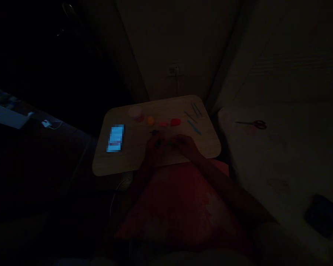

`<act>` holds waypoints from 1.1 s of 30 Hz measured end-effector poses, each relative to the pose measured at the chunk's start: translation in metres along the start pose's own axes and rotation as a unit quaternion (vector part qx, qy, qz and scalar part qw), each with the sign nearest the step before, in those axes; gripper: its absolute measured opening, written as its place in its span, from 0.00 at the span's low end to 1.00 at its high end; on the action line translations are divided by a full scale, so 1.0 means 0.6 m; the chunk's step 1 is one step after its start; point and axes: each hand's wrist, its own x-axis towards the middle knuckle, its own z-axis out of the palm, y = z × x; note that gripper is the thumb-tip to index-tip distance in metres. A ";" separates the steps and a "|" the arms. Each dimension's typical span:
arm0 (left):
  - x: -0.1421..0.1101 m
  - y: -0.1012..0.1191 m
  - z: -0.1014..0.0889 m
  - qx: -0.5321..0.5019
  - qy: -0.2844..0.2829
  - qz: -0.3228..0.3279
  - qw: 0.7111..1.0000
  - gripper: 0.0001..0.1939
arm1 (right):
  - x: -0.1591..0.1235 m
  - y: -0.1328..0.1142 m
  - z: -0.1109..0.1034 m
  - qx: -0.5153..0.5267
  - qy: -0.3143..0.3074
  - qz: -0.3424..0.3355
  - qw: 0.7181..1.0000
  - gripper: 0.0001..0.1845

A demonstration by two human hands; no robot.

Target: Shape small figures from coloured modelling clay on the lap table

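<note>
In the dim light my left hand (153, 147) is over the near part of a small wooden table (133, 159), its fingers curled round a small dark green lump (157, 144). My right hand (185, 143) faces it, fingertips pinched on another bit of green, soft-looking material (170, 142). Just beyond the left fingers lies a dark blue piece (154, 132). Farther back sit an orange lump (150, 120), a pinkish-red lump (162, 124) and a bright red lump (175, 122), which look like modelling clay. Fine detail between the fingers is lost in the dark.
A lit phone (115, 138) lies on the table's left side, with a pale round tub (135, 113) behind it. Several thin sticks or tools, one a teal strip (194, 127), are at the right. Scissors (252, 123) rest on a pale surface beyond the table.
</note>
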 end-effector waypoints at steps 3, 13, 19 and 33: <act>0.000 -0.001 0.000 -0.003 0.002 -0.014 1.000 0.07 | 0.000 -0.001 -0.001 -0.021 -0.003 -0.010 1.000 0.16; 0.001 -0.004 0.001 0.004 -0.021 -0.008 1.000 0.08 | 0.001 0.004 -0.001 -0.046 0.005 -0.036 0.998 0.15; 0.002 -0.007 -0.003 -0.022 -0.022 -0.048 0.998 0.14 | -0.002 0.000 0.000 -0.058 0.011 -0.045 0.997 0.14; 0.001 -0.002 0.000 -0.060 -0.015 -0.119 0.991 0.19 | 0.000 0.006 -0.002 -0.003 0.010 -0.009 1.000 0.17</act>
